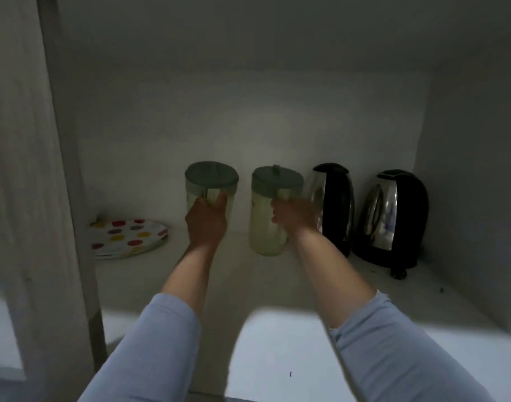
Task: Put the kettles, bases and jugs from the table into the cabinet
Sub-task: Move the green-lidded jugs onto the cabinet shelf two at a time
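While your left hand [207,220] grips the left jug [210,188] and your right hand [295,214] grips the right jug [268,216] inside the cabinet [277,117], watch clearance: the right jug, just beside the nearer kettle [332,207], could knock it.

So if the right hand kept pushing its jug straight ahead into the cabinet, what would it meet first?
Probably the cabinet's back wall. The right hand holds its jug just left of the nearer kettle, which it might brush; depth is unclear in the dim light.
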Available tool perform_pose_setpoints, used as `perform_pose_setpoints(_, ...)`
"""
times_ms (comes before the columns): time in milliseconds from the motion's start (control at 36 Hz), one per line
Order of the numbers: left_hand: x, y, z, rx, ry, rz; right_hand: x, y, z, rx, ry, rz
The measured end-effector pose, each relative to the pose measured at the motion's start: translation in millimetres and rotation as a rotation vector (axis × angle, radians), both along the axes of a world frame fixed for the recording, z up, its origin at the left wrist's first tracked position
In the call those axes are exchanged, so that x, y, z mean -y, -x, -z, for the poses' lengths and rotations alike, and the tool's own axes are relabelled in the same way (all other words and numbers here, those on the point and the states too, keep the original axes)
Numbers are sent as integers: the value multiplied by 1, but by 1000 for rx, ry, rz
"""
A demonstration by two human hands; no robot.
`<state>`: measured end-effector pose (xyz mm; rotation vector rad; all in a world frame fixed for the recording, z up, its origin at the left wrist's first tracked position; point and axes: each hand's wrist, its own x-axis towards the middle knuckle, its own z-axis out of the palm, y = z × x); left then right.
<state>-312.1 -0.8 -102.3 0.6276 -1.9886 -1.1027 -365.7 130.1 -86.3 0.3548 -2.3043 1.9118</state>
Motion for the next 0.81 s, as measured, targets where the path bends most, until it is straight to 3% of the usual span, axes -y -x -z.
perform_pose_setpoints(222, 25, 55, 2, 102, 24, -21, 27, 66, 16, 57, -45, -61)
perform_pose_setpoints(417, 46, 96, 15, 177, 158, -78, 35, 106, 31, 89, -64, -57)
perform_pose_setpoints(500, 53, 103, 15, 156, 85, -60, 38, 115, 36, 82, -84, -53)
perform_pose_setpoints(639, 66, 119, 18, 235, 187, -62, 42, 129, 37, 95, -99, -63)
perform_pose_setpoints(806, 81, 134, 23, 222, 63, -57, 48, 144, 40, 101, -96, -84)
